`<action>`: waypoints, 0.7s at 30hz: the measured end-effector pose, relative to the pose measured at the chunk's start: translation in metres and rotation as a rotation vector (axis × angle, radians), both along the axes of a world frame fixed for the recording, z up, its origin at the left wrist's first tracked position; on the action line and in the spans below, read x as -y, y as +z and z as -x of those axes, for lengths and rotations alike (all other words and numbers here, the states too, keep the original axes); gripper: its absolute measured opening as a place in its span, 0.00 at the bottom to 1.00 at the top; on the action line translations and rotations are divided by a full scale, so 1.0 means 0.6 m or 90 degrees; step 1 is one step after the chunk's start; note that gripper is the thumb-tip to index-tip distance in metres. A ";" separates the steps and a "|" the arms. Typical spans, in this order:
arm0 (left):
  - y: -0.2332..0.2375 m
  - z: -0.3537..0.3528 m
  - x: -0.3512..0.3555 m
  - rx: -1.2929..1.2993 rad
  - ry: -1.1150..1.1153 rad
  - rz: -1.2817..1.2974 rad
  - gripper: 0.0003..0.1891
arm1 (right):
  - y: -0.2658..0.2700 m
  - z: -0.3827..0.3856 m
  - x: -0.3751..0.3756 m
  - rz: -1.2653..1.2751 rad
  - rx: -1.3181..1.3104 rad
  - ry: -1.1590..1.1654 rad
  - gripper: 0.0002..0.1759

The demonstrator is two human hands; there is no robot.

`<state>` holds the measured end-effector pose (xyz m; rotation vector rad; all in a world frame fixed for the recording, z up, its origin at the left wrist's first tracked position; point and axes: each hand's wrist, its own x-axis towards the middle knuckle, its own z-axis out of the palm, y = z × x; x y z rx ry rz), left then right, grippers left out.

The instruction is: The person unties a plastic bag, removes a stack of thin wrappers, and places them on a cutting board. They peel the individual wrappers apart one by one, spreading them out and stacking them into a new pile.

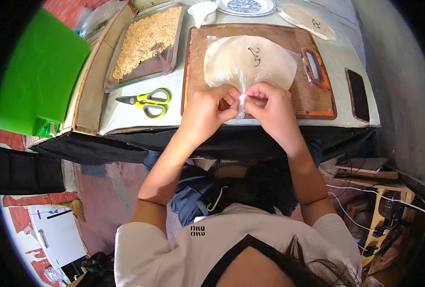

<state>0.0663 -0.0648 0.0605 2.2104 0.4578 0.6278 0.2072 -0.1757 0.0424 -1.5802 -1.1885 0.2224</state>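
A clear plastic bag (239, 57) with flat, cream-coloured contents and a black handwritten mark lies on a brown cutting board (193, 71). Its neck is gathered into a narrow tail pointing toward me, with what looks like a knot or tie around it. My left hand (206, 107) pinches this neck from the left, thumb against the fingers. From the right, my right hand (272, 106) pinches the same spot. The two hands almost touch, and the fingertips partly hide the knot.
Left of the board lie yellow-and-black scissors (148, 101), beside a metal tray (175, 60) of crumbly tan food. Behind are a white funnel-like cup (204, 13), a blue-patterned plate (273, 10) and another marked bag (308, 21). A phone (357, 95) lies near the right edge.
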 end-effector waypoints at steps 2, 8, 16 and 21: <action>0.000 0.002 -0.001 0.025 -0.013 0.069 0.09 | 0.019 0.002 0.010 0.028 -0.031 0.015 0.08; -0.001 0.000 -0.003 0.012 -0.037 0.064 0.11 | -0.001 -0.010 0.006 0.068 -0.119 0.085 0.09; -0.027 -0.014 -0.007 0.012 -0.053 -0.155 0.14 | -0.006 -0.010 0.005 0.074 -0.036 0.083 0.07; -0.032 -0.018 -0.021 0.004 -0.128 -0.219 0.12 | -0.026 0.001 0.006 0.031 0.011 0.048 0.07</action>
